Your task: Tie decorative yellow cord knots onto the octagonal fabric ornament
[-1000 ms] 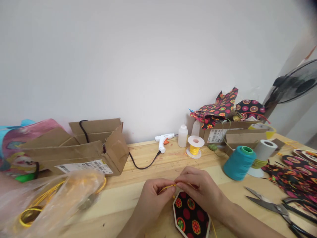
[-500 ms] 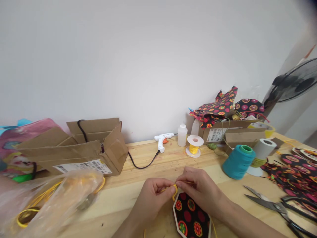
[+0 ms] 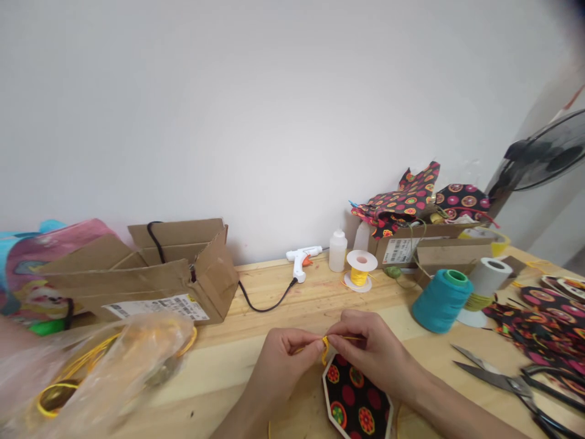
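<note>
On pale wooden bench point(image 3: 260, 286), at left: open brown cardboard box point(image 3: 137, 286). Lower centre: many-sided panel point(image 3: 357, 402) of black round-patterned fabric, pale-rimmed. In left hand point(image 3: 292, 353) and right hand point(image 3: 368, 338), pinched at close-set fingertips beside panel's upper edge: thin yellow cord point(image 3: 325, 349), short bend hanging between.

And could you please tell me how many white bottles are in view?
2: one bottle beside the glue gun, another bottle behind the cord spool; others may be hidden.

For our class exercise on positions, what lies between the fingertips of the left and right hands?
In the head view, yellow cord lies between the left hand and right hand, pinched by both.
</note>
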The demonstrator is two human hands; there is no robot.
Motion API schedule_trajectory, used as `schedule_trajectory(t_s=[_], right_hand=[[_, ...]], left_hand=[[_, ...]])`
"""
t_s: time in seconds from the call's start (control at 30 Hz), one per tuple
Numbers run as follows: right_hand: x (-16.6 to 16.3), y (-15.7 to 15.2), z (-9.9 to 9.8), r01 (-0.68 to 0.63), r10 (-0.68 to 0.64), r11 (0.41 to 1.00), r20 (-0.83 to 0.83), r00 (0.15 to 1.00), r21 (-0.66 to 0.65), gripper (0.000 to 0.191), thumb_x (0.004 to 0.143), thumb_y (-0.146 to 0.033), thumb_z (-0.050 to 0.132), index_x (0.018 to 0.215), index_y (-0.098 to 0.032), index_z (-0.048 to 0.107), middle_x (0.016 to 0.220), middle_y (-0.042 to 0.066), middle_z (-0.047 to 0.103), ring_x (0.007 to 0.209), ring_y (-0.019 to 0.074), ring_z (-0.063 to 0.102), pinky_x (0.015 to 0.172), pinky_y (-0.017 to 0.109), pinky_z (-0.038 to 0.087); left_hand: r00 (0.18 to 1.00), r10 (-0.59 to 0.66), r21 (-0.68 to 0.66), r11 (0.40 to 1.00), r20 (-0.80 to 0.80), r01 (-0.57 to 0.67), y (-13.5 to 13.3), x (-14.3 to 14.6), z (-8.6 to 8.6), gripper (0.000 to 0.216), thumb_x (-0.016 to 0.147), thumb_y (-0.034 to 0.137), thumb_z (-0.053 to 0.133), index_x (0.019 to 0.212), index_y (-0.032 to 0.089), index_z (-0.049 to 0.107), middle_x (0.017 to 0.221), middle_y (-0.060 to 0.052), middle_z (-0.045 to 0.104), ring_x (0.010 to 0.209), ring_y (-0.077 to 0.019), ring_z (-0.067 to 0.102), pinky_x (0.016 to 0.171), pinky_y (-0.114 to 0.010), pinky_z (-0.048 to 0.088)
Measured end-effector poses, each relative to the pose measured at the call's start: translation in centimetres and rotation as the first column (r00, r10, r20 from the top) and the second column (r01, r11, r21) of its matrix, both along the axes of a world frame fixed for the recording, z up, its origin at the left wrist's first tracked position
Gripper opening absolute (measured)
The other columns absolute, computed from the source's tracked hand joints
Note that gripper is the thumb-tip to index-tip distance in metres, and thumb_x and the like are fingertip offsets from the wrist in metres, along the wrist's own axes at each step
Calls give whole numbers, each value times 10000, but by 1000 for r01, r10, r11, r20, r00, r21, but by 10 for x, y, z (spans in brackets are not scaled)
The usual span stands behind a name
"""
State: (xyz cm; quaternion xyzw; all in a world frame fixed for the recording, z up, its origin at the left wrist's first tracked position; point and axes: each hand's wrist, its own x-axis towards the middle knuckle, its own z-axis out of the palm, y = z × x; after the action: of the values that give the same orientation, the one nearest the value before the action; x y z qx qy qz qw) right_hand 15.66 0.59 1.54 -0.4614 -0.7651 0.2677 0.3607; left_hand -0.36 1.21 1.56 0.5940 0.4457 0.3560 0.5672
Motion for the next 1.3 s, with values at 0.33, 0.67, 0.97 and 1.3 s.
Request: schedule_trajectory(t_s=[0.33, 0.67, 0.97, 1.3], right_hand=[[-2, -2, 3, 42, -42, 997, 0, 999, 70, 161, 714, -169, 494, 658, -184, 644, 503, -24, 464, 486, 84, 412, 456, 191, 301], [-1, 1, 0, 48, -52, 997, -61, 997, -61, 170, 729, -218, 493, 682, -185, 654, 533, -12, 484, 494, 89, 412, 448, 194, 309], [-1, 0, -2, 22, -22, 1000, -27, 999, -6, 163, 733, -213, 491, 714, -190, 651, 536, -13, 476, 511, 96, 436, 471, 203, 323], [-1, -1, 3, 38, -40, 995, 24, 999, 89, 176, 727, -193, 485, 655, -192, 645, 499, -22, 480, 469, 83, 410, 450, 193, 297]], left_hand=[[998, 26, 40, 999, -54, -24, 0, 1, 2, 167, 672, 219, 557, 731, 164, 704, 593, -16, 698, 521, -148, 554, 489, -214, 378], [999, 26, 7, 1000, -30, -26, 1, -3, -1, 208, 671, 286, 554, 691, 140, 701, 528, -1, 642, 490, -116, 493, 470, -199, 353], [997, 12, 37, 999, -70, -10, 0, -2, 0, 252, 675, 296, 536, 564, 121, 680, 411, 35, 512, 426, -79, 354, 417, -191, 250], [995, 34, 44, 999, -98, -29, 0, 0, -1, 272, 658, 344, 549, 546, 141, 690, 390, 32, 542, 398, -92, 386, 393, -198, 257]])
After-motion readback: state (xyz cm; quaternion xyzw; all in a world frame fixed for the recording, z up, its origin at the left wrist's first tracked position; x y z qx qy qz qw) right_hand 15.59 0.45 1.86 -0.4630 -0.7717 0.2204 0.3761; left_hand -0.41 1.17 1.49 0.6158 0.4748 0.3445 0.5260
